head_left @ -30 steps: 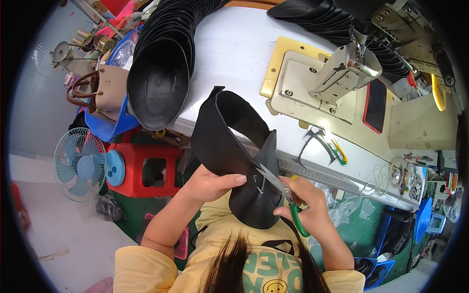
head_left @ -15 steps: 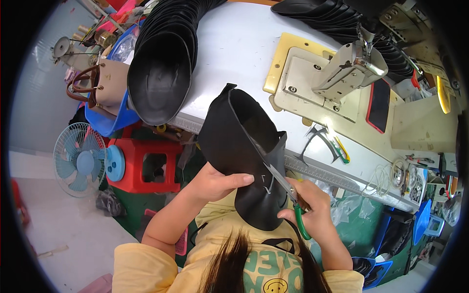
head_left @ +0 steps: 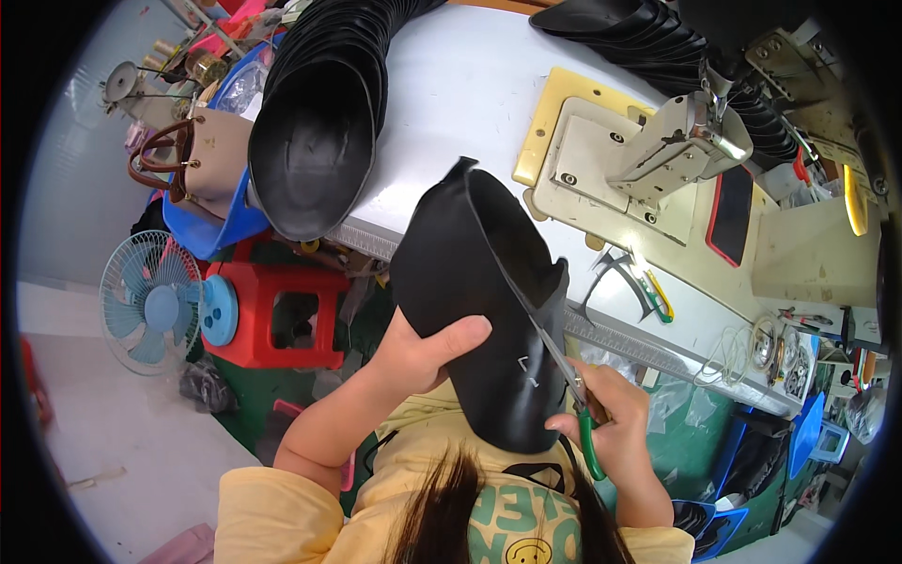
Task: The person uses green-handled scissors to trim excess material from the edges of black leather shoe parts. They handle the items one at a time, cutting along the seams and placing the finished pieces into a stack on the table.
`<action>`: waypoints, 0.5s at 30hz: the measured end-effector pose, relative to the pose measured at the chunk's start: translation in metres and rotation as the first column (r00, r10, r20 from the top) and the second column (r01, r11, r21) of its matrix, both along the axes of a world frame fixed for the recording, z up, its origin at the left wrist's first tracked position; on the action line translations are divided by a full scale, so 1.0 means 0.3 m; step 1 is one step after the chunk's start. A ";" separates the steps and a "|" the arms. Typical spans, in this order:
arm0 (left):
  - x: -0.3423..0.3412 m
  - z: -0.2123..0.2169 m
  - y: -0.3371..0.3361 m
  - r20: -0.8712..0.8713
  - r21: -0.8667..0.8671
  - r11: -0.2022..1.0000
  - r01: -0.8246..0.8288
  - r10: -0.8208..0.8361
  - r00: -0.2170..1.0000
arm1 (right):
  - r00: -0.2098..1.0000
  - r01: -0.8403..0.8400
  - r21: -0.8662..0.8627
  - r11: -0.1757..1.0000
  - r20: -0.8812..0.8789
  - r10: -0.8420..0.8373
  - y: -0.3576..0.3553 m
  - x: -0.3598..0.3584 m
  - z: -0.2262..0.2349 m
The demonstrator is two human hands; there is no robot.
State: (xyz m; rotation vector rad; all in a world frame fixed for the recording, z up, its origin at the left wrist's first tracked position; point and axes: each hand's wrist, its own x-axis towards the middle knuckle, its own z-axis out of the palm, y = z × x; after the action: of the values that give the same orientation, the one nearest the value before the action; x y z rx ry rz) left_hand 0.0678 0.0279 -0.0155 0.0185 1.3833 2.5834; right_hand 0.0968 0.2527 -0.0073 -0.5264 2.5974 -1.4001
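A curved black leather boot upper (head_left: 451, 282), hollow at the top, is held up in front of me. My left hand (head_left: 421, 357) grips its left side, thumb flat on the outer face and the other fingers hidden behind. Green-handled scissors (head_left: 589, 437) are in my right hand (head_left: 615, 414), their blades lying along the upper's right edge. Whether the blades are parted is hard to tell. Small pale marks show on the leather beside them.
Nested black uppers (head_left: 315, 141) stand at the table's far left, with more (head_left: 629, 38) at the far right. A sewing machine (head_left: 672, 150), a phone (head_left: 729, 216) and a yellow-green cutter (head_left: 655, 289) are on the right. A red stool (head_left: 249, 324) and a fan (head_left: 155, 305) stand left.
The upper has shifted slightly right and turned a little in my hands. The scissors and my right hand have moved slightly right and down with it.
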 end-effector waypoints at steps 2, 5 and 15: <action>0.005 0.002 0.008 -0.036 -0.130 0.991 -0.040 0.035 0.999 | 0.999 0.026 -0.004 1.000 -0.019 -0.026 -0.007 -0.001 0.009; 0.005 0.004 0.013 -0.074 -0.211 0.978 -0.013 -0.002 0.997 | 0.996 0.051 -0.046 0.998 -0.073 -0.054 -0.025 -0.011 0.016; 0.009 -0.005 0.037 -0.087 -0.144 0.989 0.016 -0.029 0.996 | 0.990 0.082 0.010 0.997 -0.113 -0.080 -0.029 -0.014 0.028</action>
State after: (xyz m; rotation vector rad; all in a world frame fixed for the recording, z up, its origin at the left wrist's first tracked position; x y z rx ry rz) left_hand 0.0706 0.0390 -0.0171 0.1280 1.5880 2.4858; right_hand 0.0927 0.2440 0.0012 -0.5175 2.7447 -1.4134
